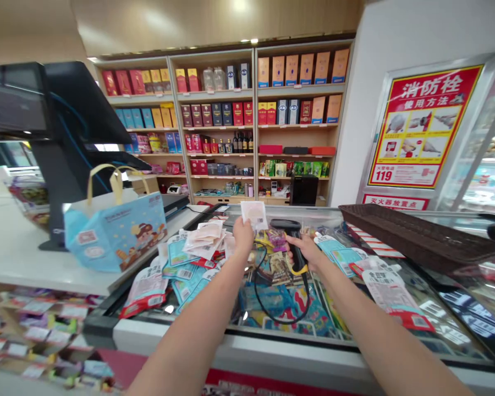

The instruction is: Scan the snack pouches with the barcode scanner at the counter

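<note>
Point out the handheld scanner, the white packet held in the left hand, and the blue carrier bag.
Handheld scanner (pixel 287 226): head view, on its black head.
White packet (pixel 254 212): head view, on its flat face.
Blue carrier bag (pixel 116 235): head view, on its printed side.

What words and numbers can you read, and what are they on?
"消防栓", on the red poster
"使用方法", same poster
"119", same poster, lower left
"灭火器放置点", on the red sign below it
Too small or blurred to be sure: the white packet in the left hand, pouches, blue bag, shelf boxes, poster's tiny print.
</note>
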Demonstrator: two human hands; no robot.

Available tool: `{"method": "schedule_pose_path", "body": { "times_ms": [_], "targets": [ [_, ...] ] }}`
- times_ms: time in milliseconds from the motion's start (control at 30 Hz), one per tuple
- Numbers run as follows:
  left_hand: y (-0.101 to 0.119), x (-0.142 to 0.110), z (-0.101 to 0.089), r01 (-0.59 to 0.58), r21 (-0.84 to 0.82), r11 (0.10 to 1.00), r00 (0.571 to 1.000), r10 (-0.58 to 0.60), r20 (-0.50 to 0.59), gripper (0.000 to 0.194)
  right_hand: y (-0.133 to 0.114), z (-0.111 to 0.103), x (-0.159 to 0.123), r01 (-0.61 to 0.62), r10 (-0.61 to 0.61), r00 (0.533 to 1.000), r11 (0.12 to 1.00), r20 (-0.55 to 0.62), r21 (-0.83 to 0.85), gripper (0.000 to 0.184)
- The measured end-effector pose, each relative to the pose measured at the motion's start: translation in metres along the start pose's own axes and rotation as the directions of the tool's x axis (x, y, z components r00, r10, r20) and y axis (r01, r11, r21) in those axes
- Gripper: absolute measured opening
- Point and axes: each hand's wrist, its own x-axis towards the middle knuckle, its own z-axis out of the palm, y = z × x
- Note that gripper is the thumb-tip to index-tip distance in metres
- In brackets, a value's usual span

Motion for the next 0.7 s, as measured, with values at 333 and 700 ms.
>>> {"method": "schedule_pose_path", "body": {
  "times_ms": [333, 700],
  "targets": [
    [0.001, 0.05, -0.14, -0.014, 0.676, 0.737, 0.998, 0.051, -0.035, 0.029, 0.028, 0.062, 0.013, 0.005, -0.005, 0.997, 1.0, 0.083, 0.01, 0.035],
    [0.031, 0.019, -0.094, -0.299, 0.655, 0.694, 0.925, 0.379, 0.02, 0.037, 0.009, 0.028, 0.002, 0.03, -0.029, 0.999, 0.999, -0.034, 0.034, 0.036]
  ]
}}
